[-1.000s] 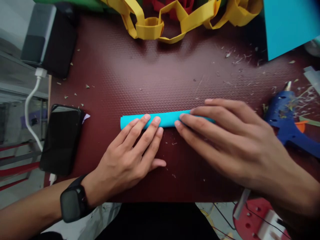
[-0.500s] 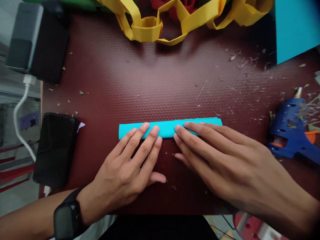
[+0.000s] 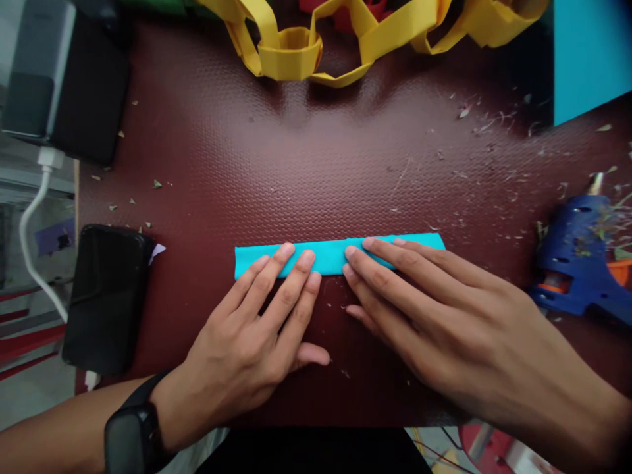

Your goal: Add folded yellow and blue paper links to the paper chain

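On our side of the yellow paper chain, our left hand and right hand rest on the blue strip, fingers slightly apart.

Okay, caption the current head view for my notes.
Two bare hands press a folded turquoise paper strip against a dark red tabletop.

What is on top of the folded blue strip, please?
Fingers of the left hand and right hand rest on the blue strip; the parts directly beneath them are covered and cannot be seen.
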The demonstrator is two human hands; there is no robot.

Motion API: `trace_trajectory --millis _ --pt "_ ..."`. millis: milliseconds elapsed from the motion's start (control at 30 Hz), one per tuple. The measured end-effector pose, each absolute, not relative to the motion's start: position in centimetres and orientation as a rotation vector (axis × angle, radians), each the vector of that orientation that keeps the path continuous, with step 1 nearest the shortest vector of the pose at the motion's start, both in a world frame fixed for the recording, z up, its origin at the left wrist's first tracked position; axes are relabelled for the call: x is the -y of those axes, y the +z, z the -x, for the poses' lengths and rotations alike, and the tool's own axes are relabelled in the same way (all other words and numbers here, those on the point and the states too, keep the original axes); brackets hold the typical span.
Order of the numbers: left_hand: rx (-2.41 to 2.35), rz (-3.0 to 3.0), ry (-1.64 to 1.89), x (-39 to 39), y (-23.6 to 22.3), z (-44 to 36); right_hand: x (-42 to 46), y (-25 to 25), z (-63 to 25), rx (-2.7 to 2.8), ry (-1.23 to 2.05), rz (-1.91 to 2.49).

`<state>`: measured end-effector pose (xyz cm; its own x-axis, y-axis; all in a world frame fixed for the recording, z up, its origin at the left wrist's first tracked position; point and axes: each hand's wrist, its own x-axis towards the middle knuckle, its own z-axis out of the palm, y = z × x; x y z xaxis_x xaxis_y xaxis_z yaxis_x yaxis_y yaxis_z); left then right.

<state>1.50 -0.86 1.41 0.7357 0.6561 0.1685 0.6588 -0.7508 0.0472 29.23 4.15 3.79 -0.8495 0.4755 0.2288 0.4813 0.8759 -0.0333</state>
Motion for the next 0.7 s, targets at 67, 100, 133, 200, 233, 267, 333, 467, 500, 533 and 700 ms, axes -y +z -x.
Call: trace_trajectory --millis 67,100,133,200,233,267,333,467,500,533,700 --pt "1.112 2.915 -0.273 0.88 1.36 -1.50 -4.13 3.74 -29.34 2.807 -0.030 0.726" --pt "1.114 2.917 -0.276 0.88 1.33 -1.51 -4.11 3.70 -29.40 2.807 -0.017 0.720" --pt "1.115 2.920 -0.280 0.88 1.32 -1.52 -4.09 3.65 -29.45 2.805 -0.008 0.716" --pt "1.116 2.923 -0.289 0.86 1.34 -1.55 -4.05 3.58 -29.52 2.809 0.013 0.698" --pt "1.120 2.924 -0.287 0.85 1.37 -1.57 -4.04 3.55 -29.53 2.809 0.023 0.697" --pt "1.125 2.924 -0.281 0.84 1.40 -1.59 -4.05 3.54 -29.52 2.810 0.030 0.695" --pt "1.134 2.927 -0.262 0.83 1.47 -1.63 -4.07 3.50 -29.50 2.800 0.033 0.695" --pt "1.138 2.925 -0.267 0.85 1.45 -1.65 -4.11 3.37 -29.46 2.792 0.008 0.702" --pt "1.138 2.922 -0.268 0.86 1.43 -1.64 -4.10 3.35 -29.44 2.797 0.014 0.703" --pt "1.140 2.918 -0.266 0.86 1.41 -1.64 -4.08 3.35 -29.40 2.803 0.020 0.705" --pt "1.148 2.895 -0.265 0.85 1.33 -1.68 -4.04 3.50 -29.23 2.816 -0.034 0.734"
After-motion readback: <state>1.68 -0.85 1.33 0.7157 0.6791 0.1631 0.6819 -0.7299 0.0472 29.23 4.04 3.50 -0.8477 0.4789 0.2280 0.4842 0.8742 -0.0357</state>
